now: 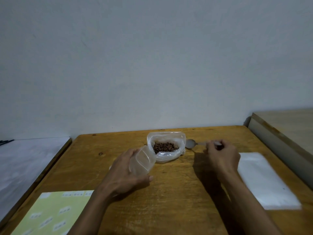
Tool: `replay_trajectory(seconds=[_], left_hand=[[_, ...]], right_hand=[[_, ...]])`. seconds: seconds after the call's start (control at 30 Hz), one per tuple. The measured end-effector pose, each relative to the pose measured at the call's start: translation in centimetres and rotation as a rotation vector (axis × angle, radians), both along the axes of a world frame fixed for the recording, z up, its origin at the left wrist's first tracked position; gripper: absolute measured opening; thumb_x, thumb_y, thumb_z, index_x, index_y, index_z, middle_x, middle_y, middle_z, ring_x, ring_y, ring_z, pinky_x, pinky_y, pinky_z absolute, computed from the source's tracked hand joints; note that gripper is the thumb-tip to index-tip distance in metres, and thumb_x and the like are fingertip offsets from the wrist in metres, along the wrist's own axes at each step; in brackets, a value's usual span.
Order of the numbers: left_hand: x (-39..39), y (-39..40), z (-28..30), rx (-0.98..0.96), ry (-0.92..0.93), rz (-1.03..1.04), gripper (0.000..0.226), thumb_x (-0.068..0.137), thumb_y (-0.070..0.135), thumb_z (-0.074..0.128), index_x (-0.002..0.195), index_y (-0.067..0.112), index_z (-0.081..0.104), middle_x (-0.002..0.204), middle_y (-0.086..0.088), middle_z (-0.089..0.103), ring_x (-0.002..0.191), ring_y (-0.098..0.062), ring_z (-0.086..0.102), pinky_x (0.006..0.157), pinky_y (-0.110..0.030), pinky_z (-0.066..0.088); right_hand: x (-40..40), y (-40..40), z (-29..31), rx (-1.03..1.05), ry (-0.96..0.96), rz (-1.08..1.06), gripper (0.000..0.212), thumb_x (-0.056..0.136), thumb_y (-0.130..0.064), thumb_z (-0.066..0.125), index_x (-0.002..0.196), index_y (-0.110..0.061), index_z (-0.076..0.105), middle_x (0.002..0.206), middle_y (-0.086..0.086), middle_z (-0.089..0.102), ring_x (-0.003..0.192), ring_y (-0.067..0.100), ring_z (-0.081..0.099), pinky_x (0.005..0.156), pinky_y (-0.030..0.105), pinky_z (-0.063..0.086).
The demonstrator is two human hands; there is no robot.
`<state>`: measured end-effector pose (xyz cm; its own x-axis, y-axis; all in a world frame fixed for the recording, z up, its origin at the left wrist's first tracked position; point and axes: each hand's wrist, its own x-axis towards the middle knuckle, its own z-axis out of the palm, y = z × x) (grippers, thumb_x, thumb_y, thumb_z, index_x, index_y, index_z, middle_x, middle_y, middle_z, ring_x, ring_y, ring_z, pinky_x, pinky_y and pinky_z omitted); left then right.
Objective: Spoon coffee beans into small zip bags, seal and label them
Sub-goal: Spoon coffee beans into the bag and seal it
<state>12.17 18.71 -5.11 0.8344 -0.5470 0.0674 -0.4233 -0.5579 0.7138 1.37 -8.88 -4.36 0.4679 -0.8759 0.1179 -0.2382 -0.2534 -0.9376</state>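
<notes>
The left hand (pixel 125 173) grips a small clear zip bag (pixel 141 161), its mouth turned toward the open bag of coffee beans (pixel 165 146) near the table's far edge. The right hand (pixel 220 154) pinches the handle of a spoon (pixel 192 143), whose empty bowl lies just right of the beans. No beans show in the small bag, so filling, sealing and labelling all seem left to do. A sheet of labels (pixel 55 212) lies at the near left corner, a stack of spare bags (pixel 264 180) by the right edge. The wooden table (pixel 177 192) stands against a plain pale wall (pixel 152 56).
</notes>
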Motion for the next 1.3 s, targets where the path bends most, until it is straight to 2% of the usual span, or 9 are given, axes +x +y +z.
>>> replay_trajectory(seconds=[0.1, 0.2, 0.3, 0.43, 0.53, 0.77, 0.9, 1.17, 1.3], left_hand=[[-0.1, -0.5, -0.1, -0.009, -0.01, 0.025, 0.106, 0.057, 0.053, 0.091, 0.147, 0.037, 0.037, 0.129, 0.016, 0.044, 0.113, -0.01, 0.048, 0.074, -0.02, 0.046], [0.1, -0.9, -0.1, -0.015, 0.002, 0.055, 0.108, 0.054, 0.053, 0.092, 0.146, 0.036, 0.038, 0.13, 0.015, 0.045, 0.115, -0.013, 0.048, 0.085, -0.03, 0.052], [0.4, -0.9, -0.1, -0.025, 0.026, 0.071, 0.109, 0.045, 0.06, 0.087, 0.142, 0.041, 0.04, 0.129, 0.016, 0.048, 0.115, -0.013, 0.051, 0.094, -0.044, 0.055], [0.2, -1.5, 0.0, -0.009, -0.006, 0.057, 0.106, 0.051, 0.054, 0.091, 0.143, 0.039, 0.041, 0.128, 0.016, 0.049, 0.114, -0.013, 0.051, 0.091, -0.039, 0.055], [0.0, -2.2, 0.1, 0.01, 0.008, 0.034, 0.106, 0.054, 0.05, 0.093, 0.145, 0.037, 0.04, 0.13, 0.015, 0.049, 0.113, -0.012, 0.051, 0.087, -0.032, 0.053], [0.2, -2.4, 0.2, 0.004, 0.007, 0.03, 0.105, 0.053, 0.051, 0.093, 0.143, 0.035, 0.042, 0.126, 0.017, 0.05, 0.11, -0.009, 0.052, 0.082, -0.027, 0.053], [0.2, -2.3, 0.2, 0.004, 0.01, 0.036, 0.105, 0.052, 0.053, 0.092, 0.143, 0.034, 0.042, 0.128, 0.016, 0.051, 0.112, -0.013, 0.053, 0.091, -0.039, 0.056], [0.2, -2.7, 0.7, 0.012, -0.032, 0.056, 0.096, 0.054, 0.046, 0.094, 0.136, 0.034, 0.045, 0.106, 0.028, 0.043, 0.095, -0.002, 0.049, 0.071, -0.021, 0.045], [0.2, -2.8, 0.9, -0.018, -0.001, 0.064, 0.088, 0.057, 0.043, 0.094, 0.129, 0.037, 0.044, 0.109, 0.024, 0.046, 0.094, -0.001, 0.049, 0.069, -0.019, 0.043]], right_hand=[[-0.5, 0.1, 1.8, -0.042, -0.225, -0.003, 0.014, 0.096, -0.027, 0.062, 0.084, -0.025, 0.067, 0.074, -0.004, 0.073, 0.073, 0.014, 0.073, 0.074, 0.042, 0.061], [-0.5, 1.4, 3.5, -0.169, -0.346, 0.056, 0.016, 0.1, -0.029, 0.059, 0.096, -0.018, 0.071, 0.075, -0.002, 0.073, 0.07, 0.01, 0.072, 0.067, 0.036, 0.061], [0.5, 3.5, 3.2, -0.323, -0.269, 0.202, 0.015, 0.099, -0.028, 0.059, 0.097, -0.019, 0.071, 0.075, -0.004, 0.073, 0.069, 0.012, 0.07, 0.062, 0.031, 0.056], [1.8, 5.6, 0.2, -0.532, -0.091, 0.32, 0.015, 0.1, -0.019, 0.059, 0.105, -0.014, 0.072, 0.085, -0.009, 0.063, 0.072, 0.005, 0.058, 0.061, 0.008, 0.042], [2.0, 5.7, -1.8, -0.377, -0.06, 0.257, 0.019, 0.101, -0.019, 0.057, 0.111, -0.011, 0.07, 0.088, -0.01, 0.06, 0.077, -0.002, 0.055, 0.063, 0.006, 0.039], [3.0, 5.6, -1.5, 0.233, -0.098, 0.089, 0.02, 0.1, -0.023, 0.057, 0.085, -0.014, 0.065, 0.076, 0.005, 0.072, 0.072, 0.02, 0.07, 0.057, 0.029, 0.052], [2.5, 5.0, -0.5, 0.268, -0.134, 0.065, 0.021, 0.098, -0.022, 0.059, 0.079, -0.015, 0.064, 0.073, 0.008, 0.073, 0.074, 0.029, 0.073, 0.074, 0.049, 0.061], [0.7, 5.6, 3.1, 0.335, -0.254, 0.198, 0.014, 0.098, -0.022, 0.062, 0.088, -0.012, 0.067, 0.071, 0.006, 0.074, 0.067, 0.019, 0.072, 0.066, 0.038, 0.06], [0.0, 7.0, 3.3, 0.052, -0.194, 0.427, 0.013, 0.098, -0.026, 0.061, 0.095, -0.017, 0.07, 0.074, 0.001, 0.073, 0.065, 0.009, 0.071, 0.056, 0.023, 0.056]])
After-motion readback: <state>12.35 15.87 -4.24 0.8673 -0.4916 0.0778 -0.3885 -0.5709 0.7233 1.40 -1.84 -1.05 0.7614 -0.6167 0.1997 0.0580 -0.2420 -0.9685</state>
